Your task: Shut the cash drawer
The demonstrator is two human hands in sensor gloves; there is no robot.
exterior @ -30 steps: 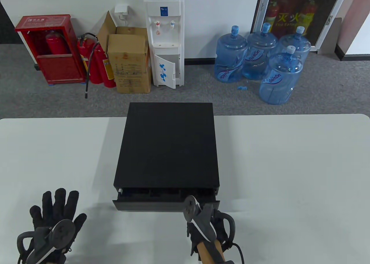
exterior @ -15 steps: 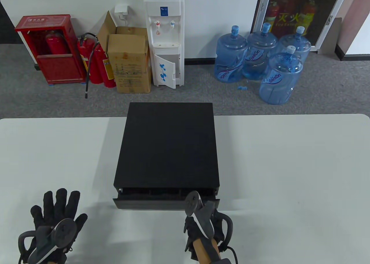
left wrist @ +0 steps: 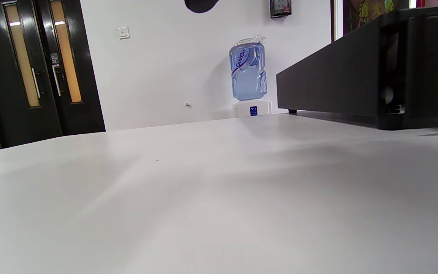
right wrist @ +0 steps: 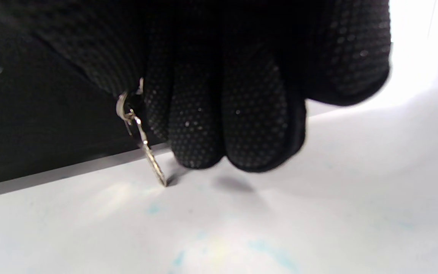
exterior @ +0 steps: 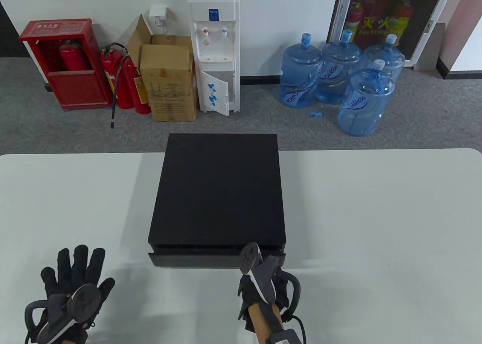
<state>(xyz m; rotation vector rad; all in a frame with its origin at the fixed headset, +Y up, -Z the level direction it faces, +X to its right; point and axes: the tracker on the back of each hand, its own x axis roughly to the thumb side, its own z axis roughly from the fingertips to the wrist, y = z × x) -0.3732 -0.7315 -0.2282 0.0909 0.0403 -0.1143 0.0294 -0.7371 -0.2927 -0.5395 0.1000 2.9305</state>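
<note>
Drawer [exterior: 196, 259] stuck out slightly toward the bench's [exterior: 376, 227] near edge, right hand [exterior: 263, 291] against its front, fingers probably curled, left hand [exterior: 73, 280] flat, spread, well clear.

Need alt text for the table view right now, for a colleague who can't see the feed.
A gloved right hand is at the front panel of a black cash drawer, which sticks out only slightly from its black case on a white table. The left hand lies flat on the table, fingers spread, apart from the drawer.
</note>
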